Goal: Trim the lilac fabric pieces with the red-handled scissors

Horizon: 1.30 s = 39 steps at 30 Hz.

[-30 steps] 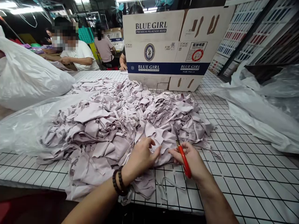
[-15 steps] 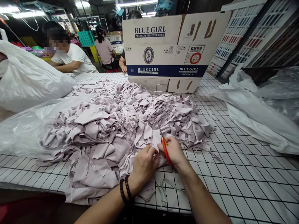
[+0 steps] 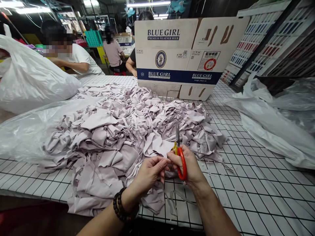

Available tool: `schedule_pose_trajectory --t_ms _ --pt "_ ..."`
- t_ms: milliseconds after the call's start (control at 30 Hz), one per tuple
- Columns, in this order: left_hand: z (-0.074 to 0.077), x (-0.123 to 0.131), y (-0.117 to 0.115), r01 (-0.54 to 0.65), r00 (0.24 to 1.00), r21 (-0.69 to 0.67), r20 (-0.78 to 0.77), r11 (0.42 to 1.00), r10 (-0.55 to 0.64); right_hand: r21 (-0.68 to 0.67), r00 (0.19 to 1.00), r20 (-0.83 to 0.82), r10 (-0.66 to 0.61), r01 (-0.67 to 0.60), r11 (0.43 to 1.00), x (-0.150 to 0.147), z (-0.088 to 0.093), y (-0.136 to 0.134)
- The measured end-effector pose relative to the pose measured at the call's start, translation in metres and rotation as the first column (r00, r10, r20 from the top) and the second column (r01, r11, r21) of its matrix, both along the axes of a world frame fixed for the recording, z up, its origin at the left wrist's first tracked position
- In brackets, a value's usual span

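Observation:
A big heap of pale mauve fabric pieces (image 3: 105, 160) covers the middle of the table. At its front edge my left hand (image 3: 150, 170), with dark beads at the wrist, is closed in a pinch on the edge of a fabric piece (image 3: 162, 146); the fingers partly hide the gripped spot. My right hand (image 3: 190, 165) is closed around a pair of scissors (image 3: 182, 162) with red and yellow handles. The blades point away from me, over the heap. Both hands' fingertips nearly meet. Below them a thin pale strip (image 3: 173, 200) lies on the table.
A white and blue beer carton (image 3: 172, 49) stands behind the heap on the grid-patterned table (image 3: 248, 183). Plastic bags (image 3: 31, 82) sit at the left, and another white bag (image 3: 265, 121) at the right. Several people are seated beyond, one in a white shirt (image 3: 85, 57).
The scissors have turned upright, and their handles have swung right in my right hand. My left hand's fingers have stretched toward the right hand, its wrist shifting left.

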<state>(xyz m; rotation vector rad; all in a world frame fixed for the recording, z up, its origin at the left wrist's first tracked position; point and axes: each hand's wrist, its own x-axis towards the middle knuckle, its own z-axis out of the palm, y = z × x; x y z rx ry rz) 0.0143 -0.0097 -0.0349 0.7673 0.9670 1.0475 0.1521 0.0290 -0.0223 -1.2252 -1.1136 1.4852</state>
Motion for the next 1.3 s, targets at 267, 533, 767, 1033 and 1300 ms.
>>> schedule_pose_trajectory --t_ms 267,533,767,1033,1300 --pt "0.01 -0.007 -0.002 -0.021 0.999 0.082 -0.044 0.996 0.024 0.17 0.922 0.383 -0.06 -0.007 0.985 0.038 0.004 -0.019" --pt "0.006 0.0 0.001 0.059 0.983 -0.022 0.175 0.998 -0.054 0.232 0.991 0.115 -0.061 0.032 0.972 0.021 -0.009 -0.017" --pt "0.007 -0.005 0.003 -0.055 0.988 0.174 -0.131 0.983 0.079 0.158 0.995 -0.092 -0.046 0.06 0.986 -0.008 -0.018 -0.001" --pt "0.002 -0.004 0.009 -0.104 0.973 0.347 -0.16 0.932 0.168 0.092 0.995 -0.101 -0.014 0.023 0.996 -0.004 -0.03 0.0" --pt "0.003 -0.003 0.014 -0.079 0.979 0.285 -0.159 0.955 0.128 0.193 0.825 0.563 -0.043 -0.081 0.978 0.037 0.0 -0.028"
